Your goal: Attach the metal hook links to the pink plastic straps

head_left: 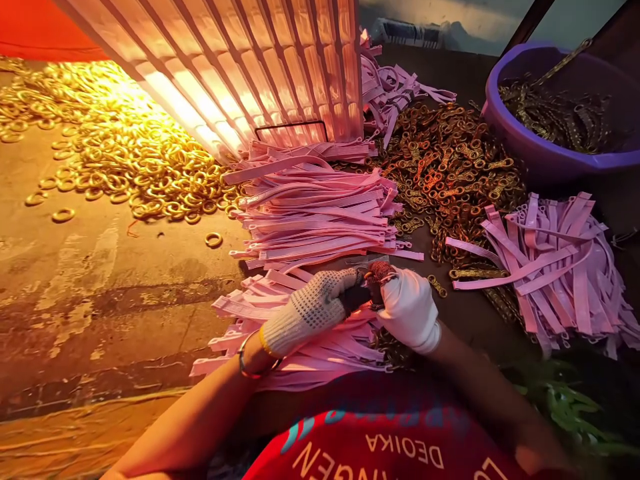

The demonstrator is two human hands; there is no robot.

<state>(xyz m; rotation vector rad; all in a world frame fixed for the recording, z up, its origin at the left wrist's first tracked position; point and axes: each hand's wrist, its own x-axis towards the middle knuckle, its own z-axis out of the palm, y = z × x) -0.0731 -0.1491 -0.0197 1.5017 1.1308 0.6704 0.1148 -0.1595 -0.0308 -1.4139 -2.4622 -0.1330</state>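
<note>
My left hand (pixel 313 305), in a dotted knit glove, and my right hand (pixel 406 308), in a white glove with dark fingertip covers, meet over the table. The fingers of both are closed and pressed together at one spot. Whatever lies between the fingertips is too small and hidden to make out. Under my left hand spreads a loose pile of pink straps (pixel 280 363). Just beyond my hands lies a second, stacked bundle of pink straps (pixel 315 213). Close to my right hand is a small brass-coloured link (pixel 437 285).
Gold rings (pixel 170 173) heap at the left below a lit ribbed panel (pixel 280 73). Dark brass links (pixel 440 173) pile up at the right, beside a purple basin (pixel 545 160) holding chain pieces. More pink straps (pixel 565 267) lie at the right.
</note>
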